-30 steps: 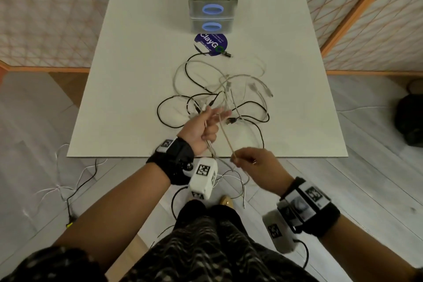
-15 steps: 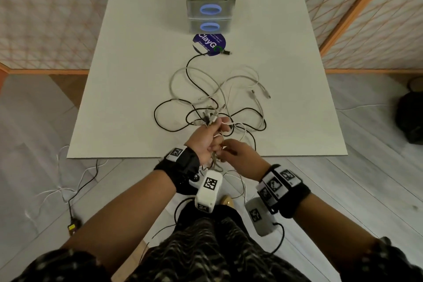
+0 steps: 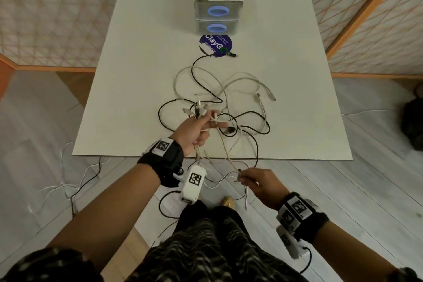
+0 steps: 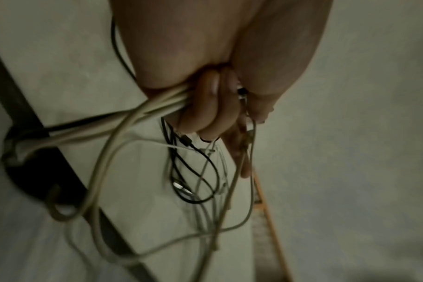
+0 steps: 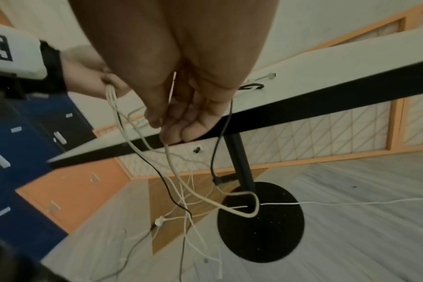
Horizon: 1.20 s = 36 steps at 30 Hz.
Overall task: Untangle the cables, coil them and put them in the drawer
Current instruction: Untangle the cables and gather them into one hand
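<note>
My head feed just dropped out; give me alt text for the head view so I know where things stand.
The left hand grips a bundle of tangled cables over the near edge of the white table, while the right hand pinches one pale cable below that edge. Both stacked drawers at the far end are closed.

Dim, flat indoor light; head view bending at edges. Both wrist views looking murky, grainy; hanging white cables (image 4: 123,133) smearing with blur.

1. A white tabletop (image 3: 142,75) fills the middle of the frame.
2. The floor (image 3: 343,201) has pale grey wood planks.
3. An orange fence with criss-cross netting (image 3: 52,20) runs across the top.
4. A black round stand (image 5: 261,223) holds it up.
</note>
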Available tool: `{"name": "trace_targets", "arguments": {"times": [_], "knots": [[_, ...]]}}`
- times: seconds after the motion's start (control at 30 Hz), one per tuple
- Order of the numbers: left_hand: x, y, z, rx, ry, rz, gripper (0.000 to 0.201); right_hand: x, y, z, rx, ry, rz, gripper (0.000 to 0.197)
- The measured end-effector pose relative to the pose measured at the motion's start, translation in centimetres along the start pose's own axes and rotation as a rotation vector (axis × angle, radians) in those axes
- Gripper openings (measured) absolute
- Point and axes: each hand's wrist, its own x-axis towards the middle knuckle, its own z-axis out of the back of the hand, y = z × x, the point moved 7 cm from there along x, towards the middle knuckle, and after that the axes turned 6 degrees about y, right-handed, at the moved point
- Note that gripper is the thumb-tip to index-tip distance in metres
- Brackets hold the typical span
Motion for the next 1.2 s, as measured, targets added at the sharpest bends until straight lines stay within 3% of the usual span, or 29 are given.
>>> {"name": "trace_targets", "arguments": {"times": [0.07, 0.13, 0.23, 0.33, 0.4, 0.47, 0.53, 0.6, 0.67, 0.73, 0.87, 1.0, 1.1, 1.2], "knots": [[-0.3, 0.7, 1.2, 0.402, -0.083, 0.022, 0.039, 0.3, -2.0, -1.0, -0.146, 0.113, -0.081, 0.02], [-0.7, 1.6, 3.2, 0.626, -0.194, 0.042, 0.035, 0.4, -3.6, -2.1, -0.303, 0.257, -0.169, 0.026], [-1.5, 2.7, 6.1, 0.52, -0.348, 0.056, 0.032, 0.4, -5.6, -2.5, -0.417, 0.353, -0.288, 0.03], [-1.9, 3.4, 6.9, 0.468, -0.385, 0.092, 0.04, 0.7, -6.5, -1.2, -0.373, 0.286, -0.466, 0.039], [-1.7, 3.9, 6.4, 0.431, -0.366, 0.136, 0.039, 1.7, -4.2, 1.1, -0.34, 0.085, -0.399, 0.029], [-1.2, 4.6, 5.3, 0.286, -0.303, 0.196, 0.038, 2.7, 0.1, 3.4, -0.268, -0.172, -0.149, 0.015], [-0.7, 4.9, 4.0, 0.174, -0.245, 0.238, 0.036, 3.8, 4.2, 4.2, -0.232, -0.286, 0.044, 0.01], [-0.3, 4.8, 3.2, 0.148, -0.232, 0.237, 0.036, 5.8, 5.9, 2.9, -0.234, -0.199, 0.049, 0.019], [0.2, 4.4, 2.5, 0.146, -0.221, 0.204, 0.036, 8.1, 5.6, 0.6, -0.317, -0.009, -0.097, 0.034], [0.5, 3.8, 2.1, 0.099, -0.208, 0.161, 0.037, 9.4, 4.6, -0.8, -0.394, 0.086, -0.215, 0.034], [0.3, 3.4, 2.4, -0.008, -0.23, 0.148, 0.037, 9.0, 4.0, -1.1, -0.364, 0.039, -0.217, 0.02], [0.1, 4.4, 2.4, -0.032, -0.227, 0.194, 0.039, 7.3, 4.3, 0.1, -0.225, -0.137, -0.098, 0.019], [0.0, 5.2, 1.8, -0.063, -0.233, 0.226, 0.038, 7.2, 3.0, -1.4, -0.425, 0.024, -0.151, 0.038], [-0.1, 5.3, 1.5, -0.09, -0.244, 0.229, 0.038, 7.2, 2.5, -1.4, -0.558, 0.024, -0.139, 0.022]]}}
